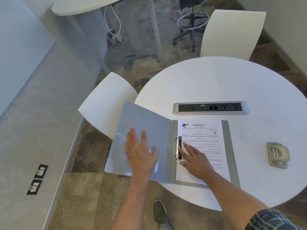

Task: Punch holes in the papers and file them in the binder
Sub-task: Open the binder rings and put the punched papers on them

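Observation:
A grey binder [146, 123] lies open on the round white table [216, 83], its left cover hanging past the table's edge. Printed papers [202, 131] sit on the right half, threaded on the metal rings [177, 150]. My left hand [140, 151] rests flat, fingers spread, on the inside of the left cover. My right hand [195, 161] presses flat on the papers beside the rings. A grey hole punch [277, 154] sits apart on the table to the right.
A silver power and socket strip [211, 107] is set into the table behind the binder. Two white chairs stand at the table, one at the left [106, 103] and one at the back [232, 32]. My shoe [160, 213] shows on the floor below.

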The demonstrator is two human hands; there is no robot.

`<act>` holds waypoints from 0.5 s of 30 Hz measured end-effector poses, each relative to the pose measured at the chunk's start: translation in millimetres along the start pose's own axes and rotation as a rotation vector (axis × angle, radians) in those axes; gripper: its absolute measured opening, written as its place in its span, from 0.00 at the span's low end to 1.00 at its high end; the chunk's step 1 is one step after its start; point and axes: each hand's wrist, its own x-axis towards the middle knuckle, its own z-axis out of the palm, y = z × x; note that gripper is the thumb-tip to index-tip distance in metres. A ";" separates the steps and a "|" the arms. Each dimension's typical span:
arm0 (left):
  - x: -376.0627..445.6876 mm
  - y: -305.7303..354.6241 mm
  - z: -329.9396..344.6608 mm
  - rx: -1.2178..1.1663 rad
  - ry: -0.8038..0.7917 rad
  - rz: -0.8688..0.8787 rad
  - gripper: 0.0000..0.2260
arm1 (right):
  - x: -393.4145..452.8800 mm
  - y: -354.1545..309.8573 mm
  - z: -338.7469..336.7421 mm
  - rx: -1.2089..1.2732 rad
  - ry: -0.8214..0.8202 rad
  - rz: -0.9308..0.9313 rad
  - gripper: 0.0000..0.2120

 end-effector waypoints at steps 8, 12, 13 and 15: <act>27.8 -46.6 -72.4 -0.158 -0.192 -0.564 0.45 | 2.1 0.8 -6.4 -0.005 -0.073 -0.007 0.33; 20.6 -25.7 -96.4 -0.449 -0.225 -0.427 0.16 | 1.9 0.2 -15.6 0.008 -0.112 -0.014 0.35; 19.4 -18.6 -102.7 -0.507 -0.218 -0.388 0.11 | 2.2 0.4 -19.6 0.023 -0.120 -0.013 0.35; 17.7 -5.7 -109.0 -0.643 -0.270 -0.319 0.06 | -0.1 -1.4 -32.3 0.158 -0.099 0.018 0.37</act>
